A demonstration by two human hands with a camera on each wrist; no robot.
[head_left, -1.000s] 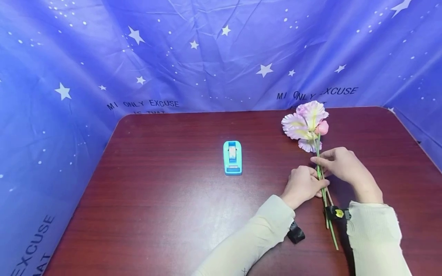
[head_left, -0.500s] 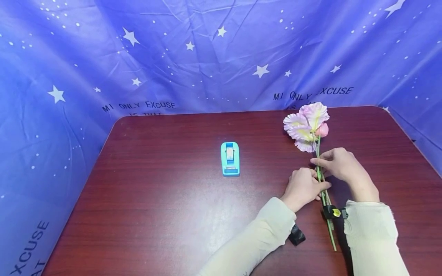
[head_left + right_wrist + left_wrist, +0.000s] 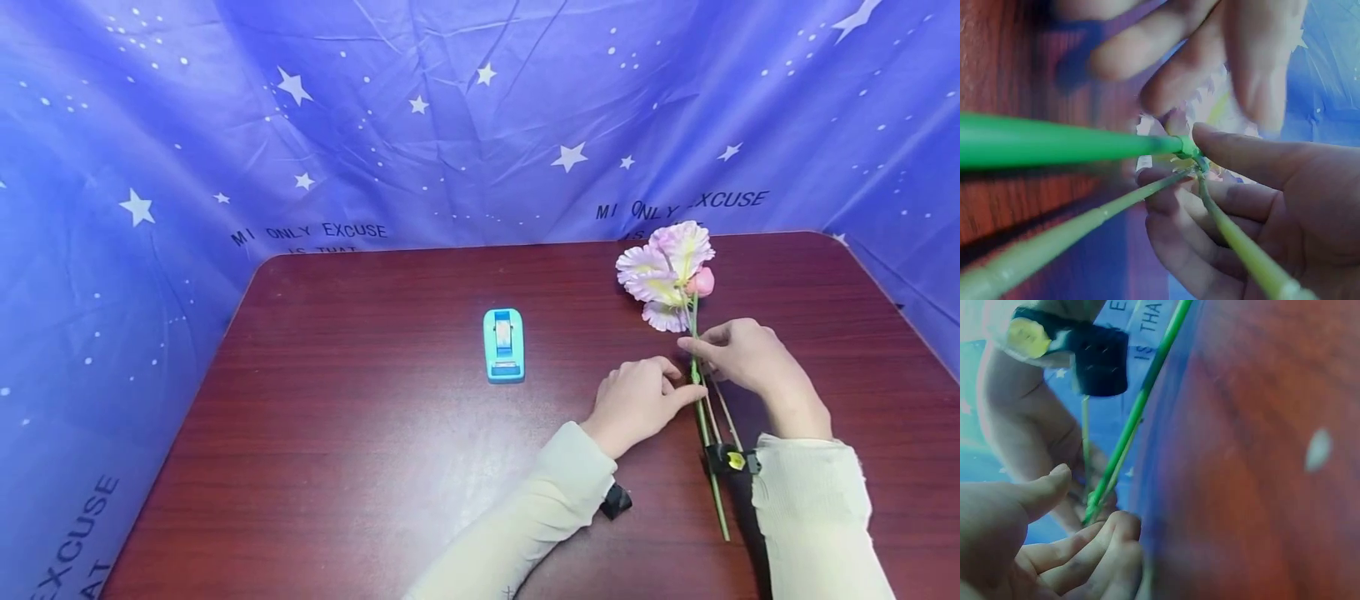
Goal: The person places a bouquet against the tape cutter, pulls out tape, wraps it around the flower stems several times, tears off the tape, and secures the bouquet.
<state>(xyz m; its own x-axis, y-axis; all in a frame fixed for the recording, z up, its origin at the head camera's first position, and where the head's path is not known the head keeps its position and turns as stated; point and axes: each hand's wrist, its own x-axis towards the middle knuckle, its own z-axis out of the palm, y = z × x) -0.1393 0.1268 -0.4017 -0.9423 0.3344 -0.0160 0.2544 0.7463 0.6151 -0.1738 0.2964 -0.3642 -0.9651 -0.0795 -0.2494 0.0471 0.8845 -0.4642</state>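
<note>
My right hand (image 3: 757, 358) pinches several flower stems between thumb and fingers, below a ruffled pale pink-purple flower (image 3: 656, 279) and a round pink bud (image 3: 701, 282). A thick green stem (image 3: 718, 500) runs down toward the front of the table. In the right wrist view, two thinner stems (image 3: 1041, 240) splay apart below the pinch, away from the bright green stem (image 3: 1054, 142). Just left of the bunch is my left hand (image 3: 633, 400), its thumb and fingers parted with nothing between them. The left wrist view shows a gap between that thumb and fingers (image 3: 1094, 556).
A light blue tape dispenser (image 3: 504, 346) stands near the middle of the dark red wooden table (image 3: 337, 433). A blue star-printed curtain (image 3: 450, 125) hangs behind and at the sides. Black camera straps (image 3: 617, 502) sit at both wrists, the right one overlapping the stems.
My left hand has let go of the stems and drawn back slightly to the left. The lower stems have spread apart. My right hand keeps its grip in nearly the same place.
</note>
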